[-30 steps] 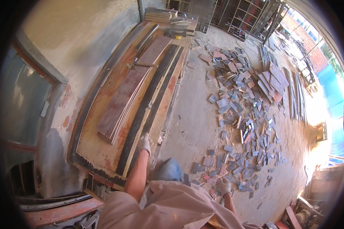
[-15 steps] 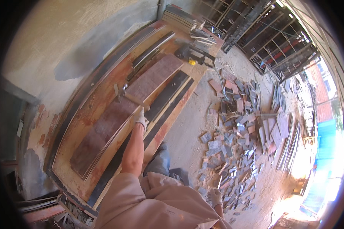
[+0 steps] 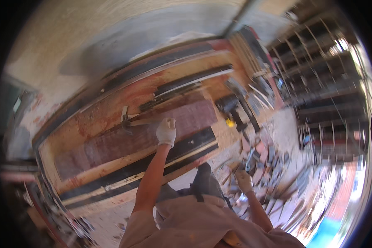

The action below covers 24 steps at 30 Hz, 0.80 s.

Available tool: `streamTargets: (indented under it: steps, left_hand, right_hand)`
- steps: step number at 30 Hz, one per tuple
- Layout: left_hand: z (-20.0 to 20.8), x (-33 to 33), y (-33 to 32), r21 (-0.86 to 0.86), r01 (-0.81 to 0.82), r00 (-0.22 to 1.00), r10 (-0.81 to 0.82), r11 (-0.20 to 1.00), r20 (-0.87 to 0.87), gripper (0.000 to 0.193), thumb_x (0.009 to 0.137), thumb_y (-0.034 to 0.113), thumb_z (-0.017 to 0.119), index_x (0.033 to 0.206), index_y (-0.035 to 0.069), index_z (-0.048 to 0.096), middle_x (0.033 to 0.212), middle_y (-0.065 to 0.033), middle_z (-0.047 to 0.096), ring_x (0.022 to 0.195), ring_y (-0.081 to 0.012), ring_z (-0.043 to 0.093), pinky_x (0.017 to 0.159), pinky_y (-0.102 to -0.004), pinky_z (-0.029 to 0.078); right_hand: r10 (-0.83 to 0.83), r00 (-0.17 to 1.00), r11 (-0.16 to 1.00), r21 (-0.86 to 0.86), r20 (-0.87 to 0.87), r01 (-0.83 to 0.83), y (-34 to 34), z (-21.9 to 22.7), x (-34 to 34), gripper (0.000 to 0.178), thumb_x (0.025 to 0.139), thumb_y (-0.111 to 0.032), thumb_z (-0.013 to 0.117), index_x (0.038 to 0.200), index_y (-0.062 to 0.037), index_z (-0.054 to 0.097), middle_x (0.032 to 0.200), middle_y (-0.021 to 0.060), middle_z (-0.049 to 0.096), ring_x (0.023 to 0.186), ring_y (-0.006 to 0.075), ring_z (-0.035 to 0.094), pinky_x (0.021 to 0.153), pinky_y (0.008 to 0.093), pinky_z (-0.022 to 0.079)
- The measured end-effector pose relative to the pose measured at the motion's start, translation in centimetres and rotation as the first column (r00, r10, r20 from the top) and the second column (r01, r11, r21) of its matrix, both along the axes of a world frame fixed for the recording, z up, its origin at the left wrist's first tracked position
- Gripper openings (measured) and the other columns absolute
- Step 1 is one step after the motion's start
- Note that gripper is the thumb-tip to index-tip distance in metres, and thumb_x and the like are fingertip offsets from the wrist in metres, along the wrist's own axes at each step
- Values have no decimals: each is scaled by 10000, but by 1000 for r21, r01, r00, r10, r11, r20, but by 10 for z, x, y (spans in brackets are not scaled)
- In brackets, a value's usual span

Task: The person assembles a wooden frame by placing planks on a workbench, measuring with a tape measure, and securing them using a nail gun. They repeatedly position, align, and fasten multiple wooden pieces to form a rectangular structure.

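Wooden-handled metal claw hammer [image 3: 137, 122] lay left of the nearer, white-gloved left hand [image 3: 166, 132], long axis pointing toward it; hand curled, grip unclear.

No legible text, label, number or sign in view.

Patched wall [image 3: 140, 49], seemingly a rack [image 3: 330, 97].

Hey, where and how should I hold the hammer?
Probably the right end of the handle, palm over it from your side: it's slim and straight, pointing right, with the claw head at the left. Your left hand is at that end.
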<state>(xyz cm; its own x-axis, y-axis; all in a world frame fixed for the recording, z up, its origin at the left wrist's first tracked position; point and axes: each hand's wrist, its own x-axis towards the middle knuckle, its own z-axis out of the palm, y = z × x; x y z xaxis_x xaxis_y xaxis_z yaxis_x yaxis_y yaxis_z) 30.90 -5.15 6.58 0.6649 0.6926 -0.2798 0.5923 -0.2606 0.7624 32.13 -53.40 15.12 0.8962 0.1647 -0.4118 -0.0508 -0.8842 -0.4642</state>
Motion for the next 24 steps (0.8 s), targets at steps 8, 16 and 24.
streamTargets:
  steps: [8, 16, 24]
  left_hand:
    - [-28, 54, -19, 684, -20, 881, 337, 729, -332, 706, 1025, 592, 452, 1508, 78, 479, 1611, -128, 403, 1488, -380, 351, 1073, -581, 320]
    - [-33, 74, -20, 692, 26, 881, 310, 722, -357, 669, 1024, 558, 469, 1509, 97, 493, 1592, -149, 429, 1494, -373, 335, 1080, -568, 281]
    - [-29, 62, -19, 713, -10, 873, 354, 701, -337, 667, 954, 515, 604, 1469, 96, 541, 1528, -157, 506, 1423, -375, 427, 1021, -526, 326]
  right_hand:
    - [568, 685, 702, 166, 456, -693, 278, -5, 391, 397, 1008, -261, 602, 1327, -25, 616, 1294, 228, 670, 1200, 387, 644, 1018, 445, 495]
    - [870, 335, 493, -669, 362, -557, 445, -124, 627, 539, 911, -196, 610, 1424, -57, 519, 1370, 233, 589, 1273, 398, 562, 1087, 503, 444]
    - [947, 55, 273, -709, 315, -650, 475, -114, 606, 344, 876, -175, 674, 1201, -74, 625, 1155, 143, 621, 1129, 375, 552, 950, 516, 458]
